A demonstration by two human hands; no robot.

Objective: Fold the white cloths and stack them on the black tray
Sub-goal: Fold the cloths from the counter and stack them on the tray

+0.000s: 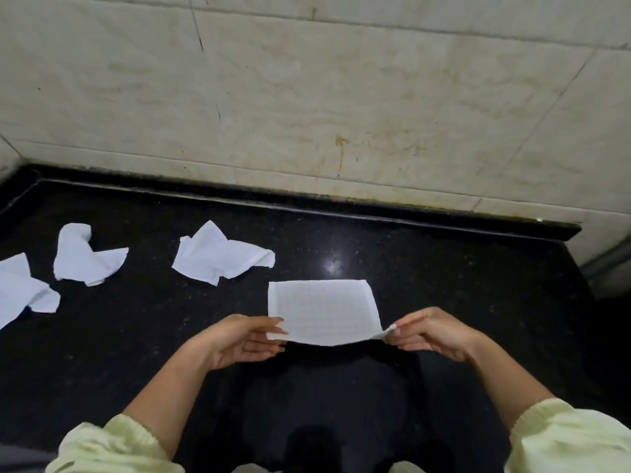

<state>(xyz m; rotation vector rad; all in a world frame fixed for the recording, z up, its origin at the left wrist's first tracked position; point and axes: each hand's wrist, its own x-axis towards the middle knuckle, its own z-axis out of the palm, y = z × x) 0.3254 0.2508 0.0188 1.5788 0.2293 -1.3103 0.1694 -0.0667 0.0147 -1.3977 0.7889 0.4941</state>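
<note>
A white waffle-textured cloth [322,310] lies spread flat on the black stone counter [444,285], its near edge lifted. My left hand [244,339] pinches its near left corner and my right hand [430,331] pinches its near right corner. Three crumpled white cloths lie to the left: one [218,256] in the middle, one [85,256] further left, and one [20,290] cut off by the left edge. I see no black tray in view.
A stained beige tiled wall [341,97] rises behind the counter past a low black ledge [375,208]. The counter ends at the right near a wall corner [601,261]. Pale yellow sleeves cover both forearms.
</note>
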